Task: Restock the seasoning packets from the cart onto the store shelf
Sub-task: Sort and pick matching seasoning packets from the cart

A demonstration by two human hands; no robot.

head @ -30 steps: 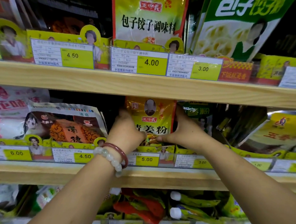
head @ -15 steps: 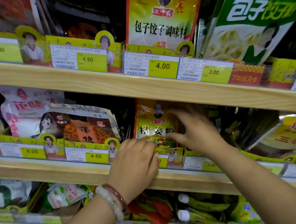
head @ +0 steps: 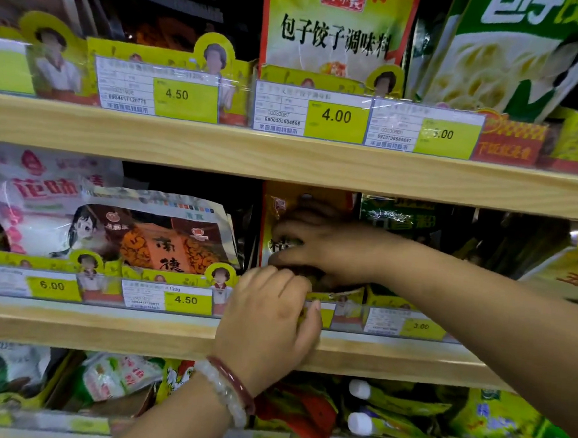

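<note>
A yellow seasoning packet with a red border stands upright on the middle shelf, in the slot beside a brown-and-orange packet. My right hand reaches in from the right and grips the yellow packet across its face, fingers curled over it and thumb under them. My left hand, with two bead bracelets at the wrist, sits lower at the shelf's front and pinches the yellow card strip below the packet. Most of the packet's print is hidden behind my right hand. The cart is out of view.
The upper shelf board hangs close above the packet's top. Green packets stand right of the slot, a white-and-pink bag far left. Price tags line the rails. The bottom shelf holds several pouches.
My left hand let go of the packet's left side and dropped to the front strip. My right hand slid from the packet's right edge across its face. The view moved closer.
</note>
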